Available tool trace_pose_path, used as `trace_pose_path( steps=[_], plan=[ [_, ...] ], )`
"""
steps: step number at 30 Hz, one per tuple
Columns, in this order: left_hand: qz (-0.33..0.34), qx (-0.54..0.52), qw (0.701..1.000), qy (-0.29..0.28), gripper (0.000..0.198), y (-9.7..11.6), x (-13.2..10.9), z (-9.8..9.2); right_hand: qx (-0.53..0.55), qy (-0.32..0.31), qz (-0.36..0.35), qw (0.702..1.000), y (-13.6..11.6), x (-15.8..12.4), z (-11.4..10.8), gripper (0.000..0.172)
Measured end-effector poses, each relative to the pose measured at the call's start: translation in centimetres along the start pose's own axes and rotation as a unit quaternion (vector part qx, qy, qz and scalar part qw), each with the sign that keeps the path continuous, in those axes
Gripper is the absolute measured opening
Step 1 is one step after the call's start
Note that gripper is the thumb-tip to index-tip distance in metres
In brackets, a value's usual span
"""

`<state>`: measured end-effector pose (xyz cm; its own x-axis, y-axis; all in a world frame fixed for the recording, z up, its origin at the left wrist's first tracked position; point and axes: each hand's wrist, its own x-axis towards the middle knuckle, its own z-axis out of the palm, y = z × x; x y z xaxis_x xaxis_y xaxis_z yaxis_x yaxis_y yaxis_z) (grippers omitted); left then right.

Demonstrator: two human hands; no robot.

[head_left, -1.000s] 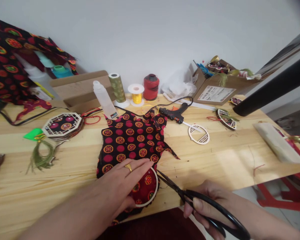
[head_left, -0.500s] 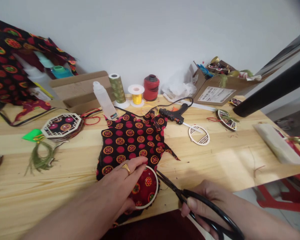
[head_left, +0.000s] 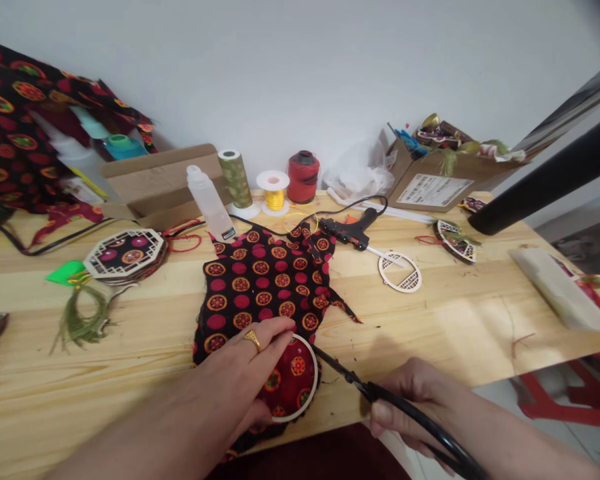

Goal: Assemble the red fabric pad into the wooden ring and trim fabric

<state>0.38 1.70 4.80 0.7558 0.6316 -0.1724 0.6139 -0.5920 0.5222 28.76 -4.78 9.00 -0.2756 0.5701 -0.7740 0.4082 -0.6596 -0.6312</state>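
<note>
My left hand [head_left: 253, 360] grips a round, pale-rimmed frame [head_left: 316, 383] faced with red patterned fabric, its fingers over the upper left part. Beneath the frame lies a black cloth [head_left: 260, 283] printed with red dots and orange rings, ragged at its edges. My right hand [head_left: 415, 407] is closed around the handles of black scissors [head_left: 347, 373]. The scissors point up and left, with their tips at the cloth's edge beside the frame's right side. The blades look nearly together. Whether cloth is between them is hard to make out.
Behind the cloth stand a white squeeze bottle [head_left: 210, 203] and thread spools in green [head_left: 236, 180], yellow [head_left: 274, 199] and red [head_left: 303, 179]. A glue gun [head_left: 350, 230] touches an oval wooden lattice [head_left: 401, 273]. An octagonal ornament [head_left: 125, 253] lies left; a filled cardboard box [head_left: 435, 190] stands back right.
The scissors' handles have come together and the blades have closed at the cloth's edge. My left hand keeps its hold on the frame. The whole view has shifted slightly.
</note>
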Motion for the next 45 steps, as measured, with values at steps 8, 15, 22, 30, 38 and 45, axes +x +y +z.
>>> trace_pose_path(
  steps=[8, 15, 22, 30, 38, 45],
  plan=[
    [-0.026, 0.034, 0.998, 0.049, 0.069, 0.7, 1.2, 0.7, -0.002, -0.015, -0.020, 1.000, 0.9, 0.4, -0.5, 0.076],
    [-0.036, 0.121, 0.991, 0.042, 0.064, 2.1, 2.3, -0.1, 0.018, -0.043, -0.025, 0.999, 1.2, 0.4, -0.3, 0.075],
    [-0.059, 0.151, 0.986, 0.034, 0.066, 2.6, 2.2, -0.4, 0.012, -0.039, -0.028, 0.999, 1.0, 0.4, -0.3, 0.072],
    [-0.046, 0.122, 0.991, 0.025, 0.064, 2.2, 2.0, -0.3, 0.010, -0.055, -0.026, 0.998, 0.0, 0.5, -0.1, 0.070],
    [-0.061, 0.111, 0.992, 0.009, 0.066, 2.3, 2.1, -0.4, -0.064, -0.035, -0.068, 0.995, -0.3, 0.8, -0.2, 0.061],
    [-0.043, 0.100, 0.994, 0.013, 0.066, 1.5, 1.6, -0.2, -0.146, 0.043, -0.024, 0.988, 0.2, 0.5, 0.6, 0.047]
  ],
)
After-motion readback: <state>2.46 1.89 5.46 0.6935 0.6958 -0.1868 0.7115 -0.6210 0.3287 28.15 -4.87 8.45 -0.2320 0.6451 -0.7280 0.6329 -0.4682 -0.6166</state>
